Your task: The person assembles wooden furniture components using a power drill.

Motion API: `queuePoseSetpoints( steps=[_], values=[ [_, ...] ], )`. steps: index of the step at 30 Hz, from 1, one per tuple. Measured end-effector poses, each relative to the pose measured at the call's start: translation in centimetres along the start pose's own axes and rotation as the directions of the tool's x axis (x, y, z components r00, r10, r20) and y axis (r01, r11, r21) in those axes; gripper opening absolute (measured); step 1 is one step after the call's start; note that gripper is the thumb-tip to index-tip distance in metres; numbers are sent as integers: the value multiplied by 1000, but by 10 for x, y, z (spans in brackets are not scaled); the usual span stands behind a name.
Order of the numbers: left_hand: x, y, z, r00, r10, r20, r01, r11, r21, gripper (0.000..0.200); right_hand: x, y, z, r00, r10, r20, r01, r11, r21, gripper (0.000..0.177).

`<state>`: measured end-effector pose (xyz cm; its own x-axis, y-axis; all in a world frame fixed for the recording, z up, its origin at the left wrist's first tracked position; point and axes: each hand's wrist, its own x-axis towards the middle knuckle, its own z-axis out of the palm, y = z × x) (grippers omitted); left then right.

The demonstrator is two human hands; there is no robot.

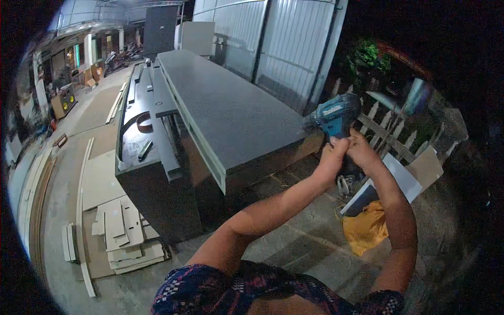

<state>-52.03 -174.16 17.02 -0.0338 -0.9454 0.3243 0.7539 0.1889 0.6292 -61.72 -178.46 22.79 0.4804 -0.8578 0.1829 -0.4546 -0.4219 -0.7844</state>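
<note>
A teal and black cordless drill [337, 116] is raised at the near right corner of a large dark grey cabinet panel [226, 105]. Its front end points left, close to the panel's edge; whether the tip touches is too dim to tell. My left hand [334, 152] is closed around the lower part of the drill's handle. From the other side, my right hand [362, 149] wraps the grip too, fingers bent against it. Parts of the handle are hidden behind both hands.
Left of the panel, a dark bench-like cabinet [157, 194] carries a brown tape roll [144, 122] and a small tool [145, 150]. Cut boards [123, 226] lie stacked on the floor. A yellow cloth or bag [366, 229] lies near my right arm, with a picket fence [391, 131] beyond.
</note>
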Motion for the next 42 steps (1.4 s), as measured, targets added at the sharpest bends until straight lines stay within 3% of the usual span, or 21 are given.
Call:
queuePoseSetpoints(
  steps=[3,6,7,10,13,15,17,20,23,26,29,31,33,36,39,42],
  values=[
    [6,-8,0,999,-22,33,25,996,-83,43,-9,-22,0,997,50,57,-51,999,3,23],
    [2,-6,1,998,-15,68,19,998,-61,44,-12,-19,0,997,57,-59,-62,994,-87,23],
    [-2,-3,2,997,-51,55,54,997,-49,45,-19,-34,5,997,80,1,-80,997,-1,24],
    [-3,-5,2,999,-39,9,40,997,-72,44,-15,-19,0,999,27,17,-26,998,-58,28],
    [-9,4,9,999,-43,-19,41,995,-87,40,-12,-8,-7,997,70,-9,-71,995,-69,31],
    [-1,-1,9,1000,8,25,-6,997,-77,42,-15,-18,-7,996,91,-4,-91,996,1,29],
    [7,-9,6,997,16,75,-12,998,-60,50,-14,-8,-13,993,98,-58,-96,995,41,29],
    [20,-26,-2,999,-3,34,3,1000,-4,53,-14,-5,-13,989,93,-117,-101,993,-60,31],
    [-3,-3,0,996,-80,29,79,996,37,60,-19,-17,3,995,-8,-101,16,997,78,31],
    [-40,9,-6,995,56,-81,-35,970,241,74,-9,-24,10,984,-28,-175,18,998,-59,31],
    [-77,12,-31,976,176,131,-208,933,295,83,-4,-67,15,986,161,-33,-157,982,107,30],
    [-111,54,-47,939,177,296,-333,685,648,68,11,-78,21,995,80,-53,-71,985,155,26],
    [-138,112,-48,936,3,352,-334,327,884,60,22,-96,28,997,58,-49,-48,981,188,27],
    [-153,140,-74,781,311,541,-482,-251,840,54,54,-99,38,1000,29,6,-29,985,168,25],
    [-146,159,-95,756,339,560,-367,-488,792,52,85,-97,54,999,-9,31,3,982,187,27],
    [-133,157,-120,737,368,566,-413,-417,809,42,108,-92,70,1000,-1,19,-2,982,188,28]
  ],
)
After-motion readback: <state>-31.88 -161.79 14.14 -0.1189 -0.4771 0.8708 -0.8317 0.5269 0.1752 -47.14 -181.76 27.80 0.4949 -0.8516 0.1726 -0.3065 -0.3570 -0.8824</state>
